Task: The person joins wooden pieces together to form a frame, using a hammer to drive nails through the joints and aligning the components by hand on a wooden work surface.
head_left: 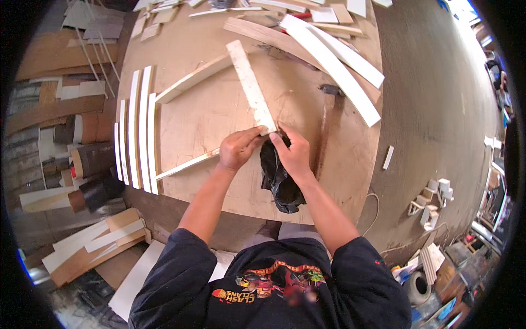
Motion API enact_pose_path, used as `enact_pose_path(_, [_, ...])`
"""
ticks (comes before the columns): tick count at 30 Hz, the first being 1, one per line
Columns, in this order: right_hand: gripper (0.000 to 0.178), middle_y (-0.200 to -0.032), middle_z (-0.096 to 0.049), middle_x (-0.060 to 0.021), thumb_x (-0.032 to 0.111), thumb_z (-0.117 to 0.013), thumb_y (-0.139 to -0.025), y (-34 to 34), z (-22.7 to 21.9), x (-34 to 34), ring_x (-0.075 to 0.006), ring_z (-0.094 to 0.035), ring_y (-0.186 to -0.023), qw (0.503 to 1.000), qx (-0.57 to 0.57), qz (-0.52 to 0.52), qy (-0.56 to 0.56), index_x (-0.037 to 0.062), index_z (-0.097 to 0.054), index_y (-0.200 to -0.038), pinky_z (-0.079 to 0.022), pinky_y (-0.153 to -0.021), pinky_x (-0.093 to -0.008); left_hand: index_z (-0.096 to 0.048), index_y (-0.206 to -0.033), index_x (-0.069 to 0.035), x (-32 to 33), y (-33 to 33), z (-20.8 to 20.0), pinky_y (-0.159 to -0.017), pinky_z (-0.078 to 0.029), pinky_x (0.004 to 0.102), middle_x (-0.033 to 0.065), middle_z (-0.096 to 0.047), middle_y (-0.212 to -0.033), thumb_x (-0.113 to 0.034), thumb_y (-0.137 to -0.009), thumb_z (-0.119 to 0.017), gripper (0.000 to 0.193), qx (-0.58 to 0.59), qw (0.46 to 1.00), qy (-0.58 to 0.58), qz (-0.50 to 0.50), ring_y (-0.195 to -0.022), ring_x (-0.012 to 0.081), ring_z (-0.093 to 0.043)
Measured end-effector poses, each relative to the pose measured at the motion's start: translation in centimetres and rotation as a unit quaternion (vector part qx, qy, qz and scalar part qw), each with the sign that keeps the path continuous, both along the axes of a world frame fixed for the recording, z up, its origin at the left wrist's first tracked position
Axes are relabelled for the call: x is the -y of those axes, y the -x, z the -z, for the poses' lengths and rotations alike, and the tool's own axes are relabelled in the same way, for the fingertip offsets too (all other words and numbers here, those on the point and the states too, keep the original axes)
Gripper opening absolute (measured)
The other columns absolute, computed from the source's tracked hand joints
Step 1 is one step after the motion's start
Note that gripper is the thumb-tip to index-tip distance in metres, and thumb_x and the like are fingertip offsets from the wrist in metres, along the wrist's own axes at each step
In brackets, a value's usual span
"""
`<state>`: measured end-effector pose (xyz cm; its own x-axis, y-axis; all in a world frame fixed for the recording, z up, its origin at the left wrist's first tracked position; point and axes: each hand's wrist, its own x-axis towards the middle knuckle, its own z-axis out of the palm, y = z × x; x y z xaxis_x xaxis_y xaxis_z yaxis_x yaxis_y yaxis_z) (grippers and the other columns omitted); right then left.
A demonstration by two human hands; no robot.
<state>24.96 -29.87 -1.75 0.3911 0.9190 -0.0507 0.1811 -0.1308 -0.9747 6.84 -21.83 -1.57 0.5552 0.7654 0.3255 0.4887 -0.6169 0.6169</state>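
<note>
A pale wooden board [249, 82] slants across the worktable, its near end between my two hands. My left hand [240, 148] is closed on the left side of that end, fingertips pressed together at the corner. On the other side, my right hand [295, 152] grips the same end, with its thumb on top. A crumpled black plastic bag [280, 183] lies just below the board's end, beside my right hand. One wooden slat [192, 163] runs from beside my left hand toward the left, and another slat [194, 79] meets the board near its far end.
Several white-edged strips [143, 131] stand side by side at the table's left. A hammer [327, 118] lies right of my hands. Curved white boards [334, 68] and offcuts fill the far side of the worktable [241, 205]. Wood scraps [430, 200] and a cable [375, 211] are on the floor.
</note>
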Motion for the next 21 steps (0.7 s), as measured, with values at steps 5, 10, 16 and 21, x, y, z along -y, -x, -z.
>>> enact_pose_path(5, [0.037,-0.111,-0.076,-0.0239,0.024,-0.074,-0.096,0.2,-0.6,-1.6,-0.0332,-0.076,-0.101,0.999,0.021,0.011,0.027,-0.0023,-0.072,-0.123,-0.058,-0.087,-0.0384,-0.079,-0.114,-0.008,0.2,-0.2,-0.2,-0.08,-0.063,0.0375,0.0139,-0.079,-0.108,-0.008,-0.084,-0.081,0.03,0.007,1.0,0.018,-0.004,-0.091,0.0295,-0.077])
enact_pose_path(10, [0.034,-0.107,-0.076,-0.0235,0.021,-0.075,-0.095,-0.2,-0.1,-1.6,-0.0318,-0.076,-0.098,0.999,0.041,0.002,0.022,-0.0001,-0.073,-0.122,-0.058,-0.085,-0.0382,-0.08,-0.113,-0.013,0.1,-0.6,-0.2,-0.072,-0.063,0.0361,0.0084,-0.079,-0.106,-0.019,-0.082,-0.085,0.032,0.037,0.998,-0.051,-0.005,-0.087,0.0262,-0.077])
enact_pose_path(16, [0.023,-0.092,-0.076,-0.0182,0.021,-0.075,-0.094,-2.7,-2.3,-4.0,-0.0319,-0.075,-0.086,0.992,0.12,-0.011,0.03,0.0017,-0.075,-0.107,-0.058,-0.079,-0.0398,-0.08,-0.112,-0.013,0.4,-0.4,0.3,-0.072,-0.062,0.0372,0.008,-0.079,-0.108,-0.022,-0.085,-0.083,0.028,0.006,0.998,-0.056,-0.021,-0.088,0.0261,-0.077])
enact_pose_path(21, [0.02,-0.095,-0.076,-0.0173,0.024,-0.071,-0.095,-5.1,-0.9,-13.0,-0.0368,-0.072,-0.091,0.968,0.245,-0.023,0.057,0.0062,-0.075,-0.103,-0.055,-0.081,-0.0467,-0.079,-0.111,-0.012,0.3,-0.1,-0.2,-0.072,-0.062,0.0371,0.0089,-0.079,-0.107,-0.023,-0.087,-0.082,0.027,-0.005,0.999,-0.048,-0.019,-0.087,0.0262,-0.077])
